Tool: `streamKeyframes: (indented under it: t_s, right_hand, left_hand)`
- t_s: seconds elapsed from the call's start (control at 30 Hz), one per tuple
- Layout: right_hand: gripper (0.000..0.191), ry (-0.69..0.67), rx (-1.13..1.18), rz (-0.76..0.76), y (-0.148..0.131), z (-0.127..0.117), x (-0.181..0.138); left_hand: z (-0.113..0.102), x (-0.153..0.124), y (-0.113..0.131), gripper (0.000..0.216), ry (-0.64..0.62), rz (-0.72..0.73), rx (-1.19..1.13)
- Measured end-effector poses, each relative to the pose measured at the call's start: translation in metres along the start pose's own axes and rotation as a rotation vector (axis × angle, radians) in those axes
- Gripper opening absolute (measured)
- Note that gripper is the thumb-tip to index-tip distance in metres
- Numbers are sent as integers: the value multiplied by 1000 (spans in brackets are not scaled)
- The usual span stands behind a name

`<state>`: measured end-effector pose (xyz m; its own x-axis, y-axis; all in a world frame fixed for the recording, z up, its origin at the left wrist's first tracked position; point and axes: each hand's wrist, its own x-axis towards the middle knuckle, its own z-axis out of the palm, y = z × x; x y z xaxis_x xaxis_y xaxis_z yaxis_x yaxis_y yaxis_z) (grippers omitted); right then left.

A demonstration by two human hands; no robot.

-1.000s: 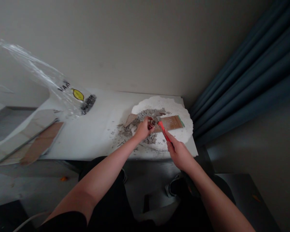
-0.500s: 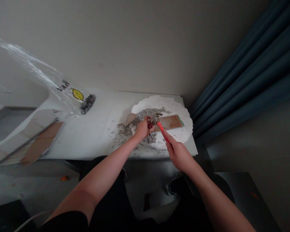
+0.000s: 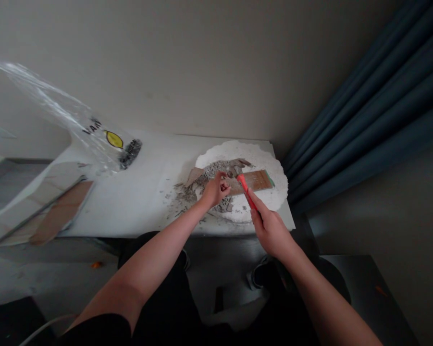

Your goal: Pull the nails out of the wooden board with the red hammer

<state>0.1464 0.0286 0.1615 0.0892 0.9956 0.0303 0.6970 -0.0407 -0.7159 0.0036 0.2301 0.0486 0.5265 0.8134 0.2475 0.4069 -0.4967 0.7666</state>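
Observation:
My right hand point(image 3: 270, 226) is closed round the red handle of a small hammer point(image 3: 243, 185); its metal head hangs just above a brown board point(image 3: 255, 181). That board lies on a round white mat point(image 3: 274, 197) at the right end of a white table point(image 3: 140, 202). My left hand point(image 3: 214, 190) is pinched shut over a heap of grey crushed fragments point(image 3: 205, 185) beside the hammer head. What the fingers pinch is too small to name.
A clear plastic bag point(image 3: 93, 134) with a yellow label and dark contents leans at the table's back left. A brown plank point(image 3: 63, 209) lies by the left edge. Blue curtains point(image 3: 364, 120) hang close on the right, and the wall stands right behind the table.
The hammer head has lifted a little and shifted right, off the spot by my left fingers. My left hand stays pinched over the fragments.

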Motion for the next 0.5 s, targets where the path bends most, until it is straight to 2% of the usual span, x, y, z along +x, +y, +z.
streamKeyframes:
  t_s: [0.33, 0.5]
  right_hand:
    - [61, -3, 1, 8, 4, -7, -1]
    - [62, -22, 21, -6, 9, 0, -1]
  left_hand:
    - [-7, 3, 3, 48, 19, -66, -96]
    - [-8, 2, 3, 48, -2, -57, -101]
